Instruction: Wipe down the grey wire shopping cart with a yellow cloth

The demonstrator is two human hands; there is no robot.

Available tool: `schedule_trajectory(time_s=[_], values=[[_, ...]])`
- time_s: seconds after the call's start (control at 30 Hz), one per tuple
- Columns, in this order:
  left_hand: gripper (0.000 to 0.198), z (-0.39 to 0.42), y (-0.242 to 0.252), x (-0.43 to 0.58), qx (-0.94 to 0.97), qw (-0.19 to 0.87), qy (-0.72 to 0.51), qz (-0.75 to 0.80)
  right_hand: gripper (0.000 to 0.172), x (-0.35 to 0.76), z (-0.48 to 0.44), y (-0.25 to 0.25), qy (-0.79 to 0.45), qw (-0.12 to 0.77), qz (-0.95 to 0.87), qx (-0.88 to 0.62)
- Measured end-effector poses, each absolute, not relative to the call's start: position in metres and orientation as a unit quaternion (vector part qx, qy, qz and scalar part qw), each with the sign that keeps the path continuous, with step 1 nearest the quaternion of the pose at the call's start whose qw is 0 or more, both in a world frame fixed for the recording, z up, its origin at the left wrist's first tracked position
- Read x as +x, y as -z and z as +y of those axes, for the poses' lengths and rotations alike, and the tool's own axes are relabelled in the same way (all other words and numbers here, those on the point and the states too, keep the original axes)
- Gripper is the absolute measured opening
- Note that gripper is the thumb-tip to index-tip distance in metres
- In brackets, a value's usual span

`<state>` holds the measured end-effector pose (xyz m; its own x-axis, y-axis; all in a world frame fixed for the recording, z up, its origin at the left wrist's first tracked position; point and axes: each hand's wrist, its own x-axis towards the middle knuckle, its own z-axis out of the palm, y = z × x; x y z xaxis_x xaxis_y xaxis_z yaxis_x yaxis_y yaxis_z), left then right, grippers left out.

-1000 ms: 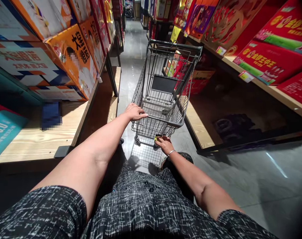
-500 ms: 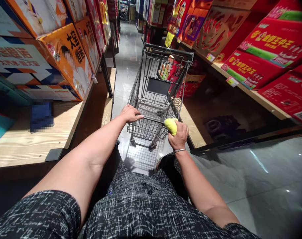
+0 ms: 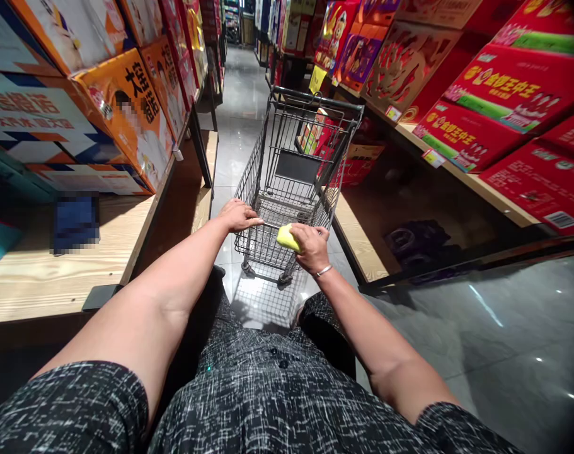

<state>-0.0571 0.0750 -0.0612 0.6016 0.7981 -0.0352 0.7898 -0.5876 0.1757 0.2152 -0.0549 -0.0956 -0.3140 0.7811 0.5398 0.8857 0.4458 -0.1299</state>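
A dark metal shopping cart (image 3: 296,166) with a wire basket stands in front of me in the aisle. My left hand (image 3: 239,215) grips the near left corner of its top rim, the thumb lying along the bar. Bunched in my right hand (image 3: 312,246) is a yellow cloth (image 3: 288,238), pressed against the near rim toward the right. The fingers are wrapped round the cloth and hide part of it. Nothing shows inside the basket.
On the left, a wooden shelf (image 3: 102,252) holds orange and white boxes (image 3: 130,107) and a blurred dark blue item (image 3: 75,222). Red boxes (image 3: 508,85) are stacked on the right shelf. Purple packages (image 3: 419,243) lie below it. Grey tiled floor (image 3: 239,126) runs down the aisle.
My right hand has slid left along the near rim with the yellow cloth, toward the middle. My left hand stays at the corner. The cart has shifted slightly left in view.
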Motion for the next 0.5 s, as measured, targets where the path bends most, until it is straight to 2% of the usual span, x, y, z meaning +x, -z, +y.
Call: schedule_trajectory(time_s=[0.13, 0.23, 0.4, 0.5], values=[[0.054, 0.087, 0.061, -0.075, 0.890, 0.111, -0.020, 0.441, 0.038, 0.276, -0.080, 0.092, 0.125, 0.283, -0.813, -0.492], [0.050, 0.091, 0.054, -0.080, 0.881, 0.139, 0.005, 0.452, 0.045, 0.292, -0.079, 0.095, 0.094, 0.292, -0.814, -0.493], [0.055, 0.069, 0.032, -0.047, 0.880, 0.161, -0.012, 0.447, 0.055, 0.267, -0.067, 0.110, 0.017, 0.392, -0.777, -0.492], [0.053, 0.048, 0.031, -0.012, 0.907, 0.193, -0.059, 0.370, 0.061, 0.245, -0.067, 0.114, 0.014, 0.389, -0.781, -0.488]])
